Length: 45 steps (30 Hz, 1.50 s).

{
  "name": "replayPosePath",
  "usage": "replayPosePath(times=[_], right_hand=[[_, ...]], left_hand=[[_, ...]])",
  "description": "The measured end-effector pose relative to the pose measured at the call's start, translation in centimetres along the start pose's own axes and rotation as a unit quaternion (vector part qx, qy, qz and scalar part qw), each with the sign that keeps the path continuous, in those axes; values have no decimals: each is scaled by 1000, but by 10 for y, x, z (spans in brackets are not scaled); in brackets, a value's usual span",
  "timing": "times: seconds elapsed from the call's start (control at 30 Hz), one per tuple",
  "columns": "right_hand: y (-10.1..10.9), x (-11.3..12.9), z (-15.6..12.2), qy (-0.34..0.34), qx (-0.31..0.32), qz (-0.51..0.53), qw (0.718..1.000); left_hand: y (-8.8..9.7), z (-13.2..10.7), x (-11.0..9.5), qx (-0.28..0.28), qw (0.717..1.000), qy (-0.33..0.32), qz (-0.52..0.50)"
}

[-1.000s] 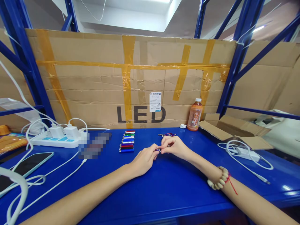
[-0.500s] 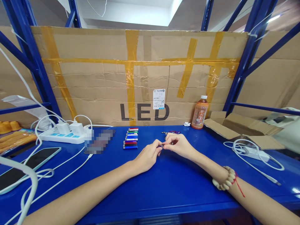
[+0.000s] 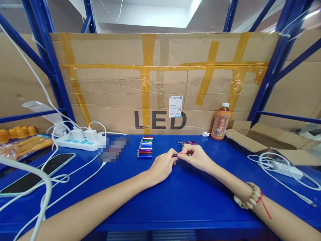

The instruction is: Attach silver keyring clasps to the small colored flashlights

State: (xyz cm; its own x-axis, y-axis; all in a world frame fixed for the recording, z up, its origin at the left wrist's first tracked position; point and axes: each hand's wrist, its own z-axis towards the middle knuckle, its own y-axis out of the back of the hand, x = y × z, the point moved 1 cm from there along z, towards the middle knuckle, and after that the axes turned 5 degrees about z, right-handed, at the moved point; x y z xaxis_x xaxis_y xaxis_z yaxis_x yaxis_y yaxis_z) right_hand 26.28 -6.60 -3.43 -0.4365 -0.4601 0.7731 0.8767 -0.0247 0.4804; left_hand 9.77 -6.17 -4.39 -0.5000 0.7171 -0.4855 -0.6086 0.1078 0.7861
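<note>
Fingertips (image 3: 172,160) of the left hand (image 3: 162,166) and right hand (image 3: 198,158) meet, both pinched shut on one small purple piece (image 3: 175,156) just above the blue table (image 3: 175,204). A row of coloured tubes (image 3: 144,147) lies at 10 o'clock from it, and a clump of metal rings (image 3: 188,143) at 1 o'clock.

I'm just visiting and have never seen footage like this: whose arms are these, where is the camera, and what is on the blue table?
No machine here: a person works with bare hands, filmed by one camera on their head, looking forward and down. The left hand and right hand together pinch a small purple piece. On the blue table lie a row of coloured tubes, small bits behind the hands, a power strip, a phone, an orange bottle and an open cardboard box.
</note>
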Motion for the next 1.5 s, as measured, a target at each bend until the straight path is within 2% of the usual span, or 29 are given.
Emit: replayPosePath(times=[0.27,0.53,0.83,0.97,1.07,1.33,1.5], right_hand=[[-4,5,0,-73,8,36,997],[-3,5,2,-81,0,39,996],[-2,0,3,-54,10,35,998],[0,4,3,-55,24,43,997],[3,8,3,-48,9,41,998],[5,3,5,-11,-1,67,998],[4,4,5,-16,-11,74,997]], left_hand=[[1,0,-2,-13,1000,17,-8],[2,0,-6,-8,999,30,-21],[0,2,-1,-41,999,6,-24],[0,4,2,-65,996,34,-43],[1,4,1,-76,994,56,-51],[4,2,-2,-76,995,56,-19],[4,0,-5,-81,996,44,4]])
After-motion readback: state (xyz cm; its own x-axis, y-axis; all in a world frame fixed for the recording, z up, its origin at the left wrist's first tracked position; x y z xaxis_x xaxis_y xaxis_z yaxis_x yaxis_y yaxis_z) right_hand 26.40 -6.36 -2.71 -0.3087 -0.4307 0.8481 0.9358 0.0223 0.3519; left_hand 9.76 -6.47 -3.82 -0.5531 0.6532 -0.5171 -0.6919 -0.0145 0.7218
